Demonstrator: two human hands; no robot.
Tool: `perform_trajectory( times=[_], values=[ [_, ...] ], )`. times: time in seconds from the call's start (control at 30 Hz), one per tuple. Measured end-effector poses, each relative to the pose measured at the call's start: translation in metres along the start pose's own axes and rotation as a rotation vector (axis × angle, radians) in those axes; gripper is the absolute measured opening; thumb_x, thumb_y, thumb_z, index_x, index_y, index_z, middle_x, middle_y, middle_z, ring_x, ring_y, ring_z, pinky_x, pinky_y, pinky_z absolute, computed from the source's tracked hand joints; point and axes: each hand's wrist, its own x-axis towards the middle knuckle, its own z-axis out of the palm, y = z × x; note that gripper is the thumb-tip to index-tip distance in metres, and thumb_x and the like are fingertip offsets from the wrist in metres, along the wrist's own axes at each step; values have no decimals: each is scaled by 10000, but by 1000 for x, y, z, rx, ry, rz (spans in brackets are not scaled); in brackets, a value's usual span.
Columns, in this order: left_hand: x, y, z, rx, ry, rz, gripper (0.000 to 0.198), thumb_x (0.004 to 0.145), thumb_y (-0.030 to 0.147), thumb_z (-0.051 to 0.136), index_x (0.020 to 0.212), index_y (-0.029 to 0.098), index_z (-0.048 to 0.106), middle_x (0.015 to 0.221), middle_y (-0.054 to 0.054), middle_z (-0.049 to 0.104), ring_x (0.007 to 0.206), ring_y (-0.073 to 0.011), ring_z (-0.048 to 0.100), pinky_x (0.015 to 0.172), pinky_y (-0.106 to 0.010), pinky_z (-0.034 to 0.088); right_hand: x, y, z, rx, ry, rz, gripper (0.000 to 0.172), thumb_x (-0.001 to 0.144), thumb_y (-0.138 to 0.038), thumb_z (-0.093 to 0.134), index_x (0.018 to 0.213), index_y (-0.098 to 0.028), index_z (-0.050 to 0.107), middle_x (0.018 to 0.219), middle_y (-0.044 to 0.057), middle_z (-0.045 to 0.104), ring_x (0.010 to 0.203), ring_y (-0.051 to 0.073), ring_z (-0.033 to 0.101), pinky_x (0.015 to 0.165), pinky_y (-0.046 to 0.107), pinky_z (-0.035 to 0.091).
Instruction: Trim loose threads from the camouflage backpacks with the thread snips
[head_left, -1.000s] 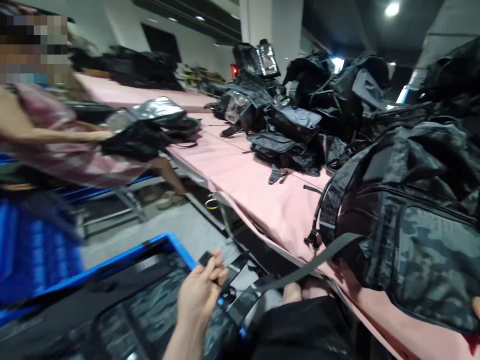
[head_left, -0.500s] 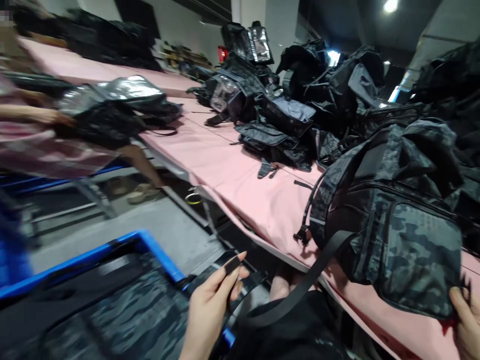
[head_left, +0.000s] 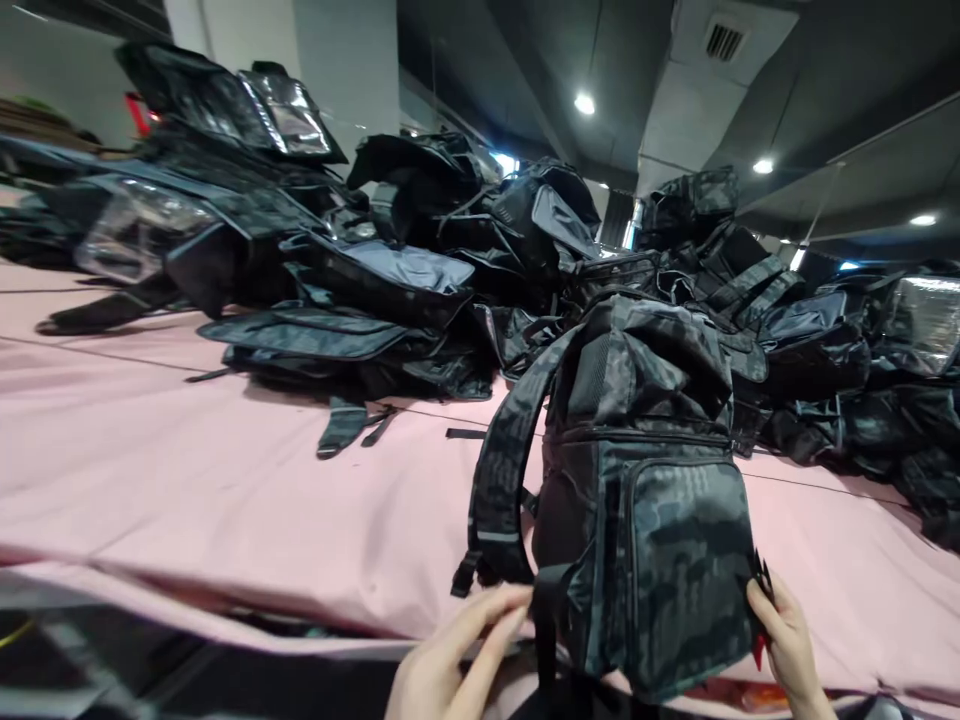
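A dark camouflage backpack (head_left: 690,560) stands upright at the front edge of the pink-covered table. My left hand (head_left: 465,650) is at its lower left, thumb and forefinger drawn together at the edge of a black webbing strap (head_left: 551,610). A padded shoulder strap (head_left: 506,480) with a buckle hangs at the bag's left side. On the other side, my right hand (head_left: 787,640) is closed around small thread snips (head_left: 762,575), their dark points upward and a red part below. Its fingers are against the lower right edge of the bag.
Pink cloth (head_left: 300,490) covers the long table. Behind the backpack lies a heap of similar dark bags (head_left: 420,270), some with silvery linings, spreading right. A loose strap end (head_left: 341,430) lies on the cloth. Under the table edge it is dark.
My view has swung right and up; the blue crate and the other person have left the picture. My left hand has moved from the strap's free end to near the bag.
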Motion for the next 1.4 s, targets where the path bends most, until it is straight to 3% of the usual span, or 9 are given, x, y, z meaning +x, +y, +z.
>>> perform_trajectory(
  times=[0.07, 0.2, 0.3, 0.5, 0.73, 0.9, 1.03, 1.23, 1.4],
  values=[
    [31, 17, 14, -131, 56, -60, 269, 724, 458, 604, 834, 236, 711, 794, -42, 705, 708, -199, 646, 646, -269, 545, -7, 3, -2, 14, -8, 19, 334, 676, -425, 735, 904, -182, 734, 903, 82, 715, 901, 250, 654, 774, 284, 546],
    [87, 35, 44, -404, 128, -100, 364, 658, 469, 668, 870, 173, 675, 792, -53, 683, 667, -161, 597, 649, -271, 504, -20, 1, 3, 103, 14, 50, 311, 679, -438, 727, 853, -181, 733, 799, 60, 710, 764, 222, 661, 681, 255, 550],
    [107, 40, 62, -475, 118, -92, 391, 645, 490, 676, 850, 157, 651, 779, -40, 653, 649, -144, 565, 616, -258, 471, -28, -4, 12, 145, 53, 54, 312, 701, -444, 708, 864, -177, 723, 795, 50, 698, 715, 196, 639, 642, 232, 531],
    [114, 43, 74, -478, 128, -53, 322, 648, 479, 683, 695, 169, 612, 679, -2, 571, 626, -128, 485, 578, -231, 404, -30, -9, 20, 178, 104, 42, 302, 685, -459, 711, 851, -207, 732, 734, 36, 679, 680, 202, 633, 558, 234, 519],
    [108, 47, 81, -577, 113, -84, 350, 655, 506, 671, 653, 174, 559, 579, 36, 447, 540, -97, 384, 508, -218, 325, -4, -5, -2, -14, 11, 3, 317, 640, -485, 727, 772, -197, 740, 699, 61, 684, 739, 270, 657, 623, 317, 557],
    [98, 53, 90, -675, 43, -136, 374, 641, 504, 690, 719, 159, 571, 629, 35, 461, 527, -69, 368, 500, -208, 304, 15, -8, -14, -262, 249, -26, 385, 686, -517, 669, 843, -166, 674, 756, 51, 674, 755, 231, 639, 674, 295, 528],
    [97, 56, 98, -727, -11, -166, 377, 606, 481, 726, 721, 150, 587, 661, 17, 504, 550, -74, 415, 521, -212, 331, 15, -39, -5, -422, 360, -213, 353, 836, -443, 520, 1050, -167, 568, 1003, 84, 646, 942, 225, 614, 788, 309, 500],
    [97, 58, 104, -770, -15, -201, 347, 607, 442, 737, 735, 155, 591, 688, 25, 510, 582, -75, 430, 547, -208, 353, 21, -112, 53, -627, -143, -684, 215, 873, -281, 535, 1070, -195, 550, 855, 46, 660, 676, 138, 623, 628, 235, 499],
    [97, 59, 103, -783, -19, -225, 348, 609, 447, 734, 733, 161, 579, 661, 37, 504, 574, -68, 426, 548, -192, 350, 40, -144, 103, -988, -269, -1123, 205, 917, -282, 466, 994, -153, 605, 606, 3, 581, 511, 129, 542, 494, 255, 387]
  ],
)
